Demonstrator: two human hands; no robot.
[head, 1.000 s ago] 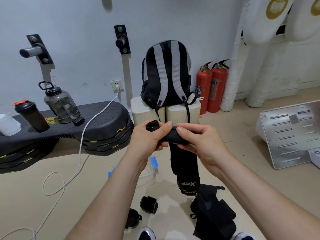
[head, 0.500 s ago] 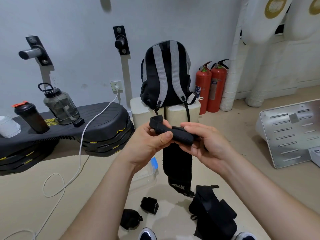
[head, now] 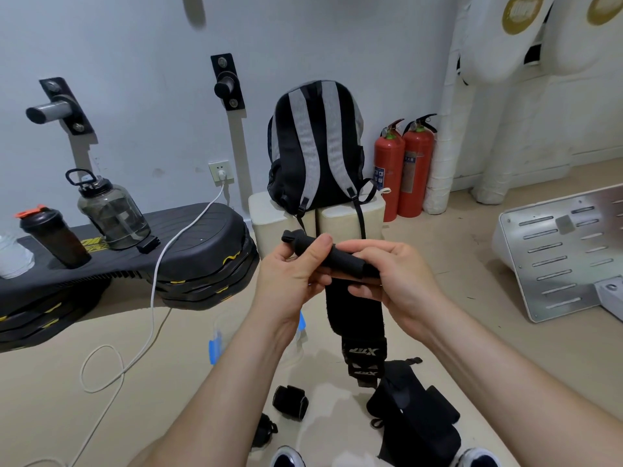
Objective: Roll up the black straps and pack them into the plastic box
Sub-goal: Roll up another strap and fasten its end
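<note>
Both hands hold one long black strap [head: 354, 308] in mid-air at chest height. My left hand [head: 290, 281] pinches the rolled top end between thumb and fingers. My right hand [head: 401, 281] curls round the roll from the right. The loose tail hangs straight down, its printed end near the floor. A rolled black strap [head: 290, 402] lies on the floor below, with another dark roll [head: 264, 433] beside it. A pile of unrolled black straps [head: 414, 419] lies at the lower right. The clear plastic box [head: 222, 335] with blue clips stands on the floor, mostly hidden behind my left forearm.
A black and grey backpack [head: 317, 146] sits on white blocks [head: 266, 217] straight ahead. Two red fire extinguishers [head: 404, 166] stand by the wall. Stacked black step platforms [head: 188, 251] at the left carry bottles [head: 111, 210]. A white cable [head: 151, 298] trails over the floor. A metal plate [head: 556, 251] leans at the right.
The hands have turned the roll, taking in more strap. The roll tilted so its left end points up, and the hanging tail is shorter than a second ago.
</note>
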